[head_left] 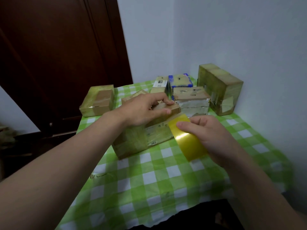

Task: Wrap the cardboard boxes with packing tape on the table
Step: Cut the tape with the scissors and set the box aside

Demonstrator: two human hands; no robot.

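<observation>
A flat cardboard box (132,140) lies at the middle of the green checked table (149,176), partly covered in yellowish tape. My left hand (142,110) rests on its top, with thumb and fingers curled round the box's far right corner. My right hand (207,135) grips a roll of yellow packing tape (187,140) just right of the box. A strip of tape runs from the roll onto the box's right end.
Taped boxes stand behind: one at the back left (98,100), a large one by the right wall (219,88), a silver-sided one (191,103), and two small ones (181,80) at the back. A dark wooden door (58,55) is on the left.
</observation>
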